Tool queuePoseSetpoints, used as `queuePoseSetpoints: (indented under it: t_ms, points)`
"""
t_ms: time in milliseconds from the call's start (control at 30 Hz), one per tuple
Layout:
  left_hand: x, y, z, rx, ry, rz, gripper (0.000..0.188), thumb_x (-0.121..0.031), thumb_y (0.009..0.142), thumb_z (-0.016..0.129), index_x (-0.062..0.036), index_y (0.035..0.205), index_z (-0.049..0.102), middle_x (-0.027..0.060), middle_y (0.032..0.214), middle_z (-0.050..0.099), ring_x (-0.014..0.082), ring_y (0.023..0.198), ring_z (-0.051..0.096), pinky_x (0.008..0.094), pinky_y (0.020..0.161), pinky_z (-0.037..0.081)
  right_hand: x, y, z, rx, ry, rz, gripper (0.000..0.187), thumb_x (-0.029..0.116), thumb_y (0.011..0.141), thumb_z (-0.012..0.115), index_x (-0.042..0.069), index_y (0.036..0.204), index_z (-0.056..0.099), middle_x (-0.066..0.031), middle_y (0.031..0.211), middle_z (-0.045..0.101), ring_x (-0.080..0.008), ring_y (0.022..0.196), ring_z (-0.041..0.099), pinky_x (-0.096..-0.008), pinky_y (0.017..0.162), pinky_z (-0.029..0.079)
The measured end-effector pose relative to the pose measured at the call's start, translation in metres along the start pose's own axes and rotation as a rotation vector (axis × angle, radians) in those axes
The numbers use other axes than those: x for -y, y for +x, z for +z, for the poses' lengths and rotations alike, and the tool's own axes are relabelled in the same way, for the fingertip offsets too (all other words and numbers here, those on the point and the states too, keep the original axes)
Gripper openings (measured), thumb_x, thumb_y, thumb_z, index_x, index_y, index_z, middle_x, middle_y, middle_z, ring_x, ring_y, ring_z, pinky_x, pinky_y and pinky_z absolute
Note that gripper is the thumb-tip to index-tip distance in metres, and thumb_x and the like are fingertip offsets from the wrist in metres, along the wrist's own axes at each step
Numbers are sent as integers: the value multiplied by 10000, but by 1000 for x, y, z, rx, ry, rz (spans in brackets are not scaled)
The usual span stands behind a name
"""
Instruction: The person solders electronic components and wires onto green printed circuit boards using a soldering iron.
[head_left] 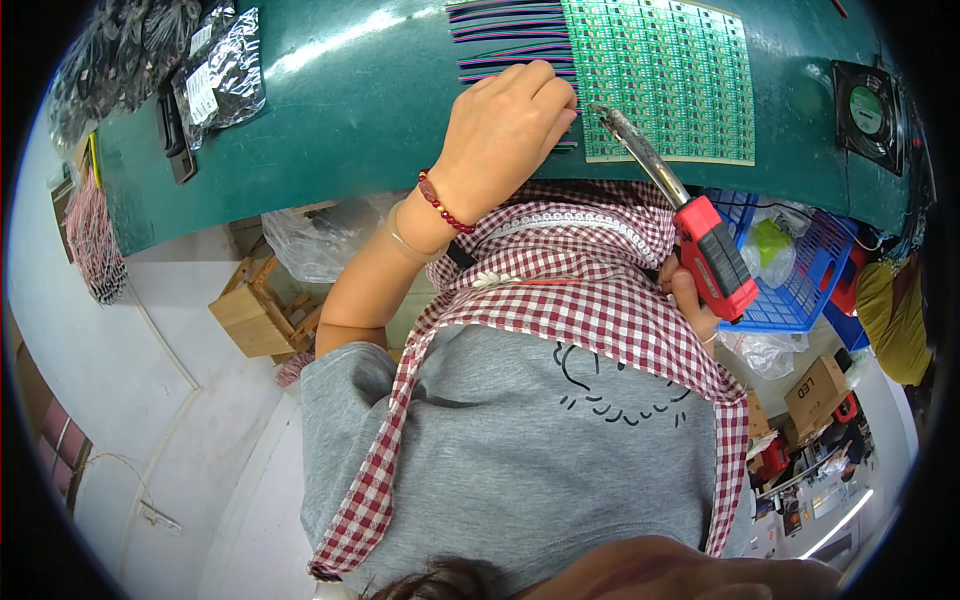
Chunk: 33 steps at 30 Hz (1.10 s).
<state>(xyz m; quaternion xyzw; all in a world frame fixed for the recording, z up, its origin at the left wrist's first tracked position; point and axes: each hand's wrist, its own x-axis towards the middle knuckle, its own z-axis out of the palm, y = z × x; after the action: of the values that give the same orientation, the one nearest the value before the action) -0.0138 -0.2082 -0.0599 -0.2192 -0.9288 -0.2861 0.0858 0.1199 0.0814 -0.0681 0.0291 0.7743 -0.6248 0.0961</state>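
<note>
A panel of green circuit boards lies on the green table, with rows of thin dark multicoloured wires along its left edge. My left hand rests over the wires with its fingers curled together against that edge. Its fingertips are hidden, so what they pinch cannot be made out. In my right hand, mostly behind the handle, is a soldering iron with a red and black grip. The iron's metal shaft slants up and left, its darkened tip over the panel's left part, close to my left fingers.
Silver and clear plastic bags lie at the far left of the green table, near a black-handled tool. A black fan stands at the right. Below the table are a blue basket and a wooden box.
</note>
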Motion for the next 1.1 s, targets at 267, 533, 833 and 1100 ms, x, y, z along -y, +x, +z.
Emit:
queuePoseSetpoints:
  t_ms: [267, 533, 833, 1100]
  points:
    - [1, 1, 2, -16, -10, 5, 93, -120, 806, 707, -90, 838, 625, 36, 802, 576, 229, 759, 617, 345, 640, 507, 0, 3, 0, 18, -25, -36, 165, 45, 792, 718, -6, 949, 707, -99, 811, 702, -201, 706, 679, -307, 646, 518]
    - [0, 0, 1, -8, 0, -10, 92, -127, 811, 705, -89, 841, 627, 34, 807, 580, 229, 762, 618, 345, 642, 507, 2, -3, -3, -14, 94, 58, 177, 65, 802, 719, -7, 963, 703, -101, 853, 703, -203, 714, 677, -309, 642, 517]
    - [0, 1, 2, 7, -8, -19, 95, -131, 809, 708, -91, 841, 628, 32, 807, 584, 229, 763, 620, 346, 636, 505, 2, 1, -6, 57, -82, 14, 205, 68, 795, 729, -3, 985, 705, -100, 848, 702, -197, 720, 680, -308, 653, 528]
    - [0, 2, 0, -1, -10, -13, 94, -133, 810, 707, -94, 835, 626, 29, 804, 583, 225, 763, 620, 345, 635, 503, 1, -5, -6, -2, 19, 3, 228, 54, 822, 712, -14, 1038, 683, -96, 878, 692, -184, 753, 663, -307, 695, 522]
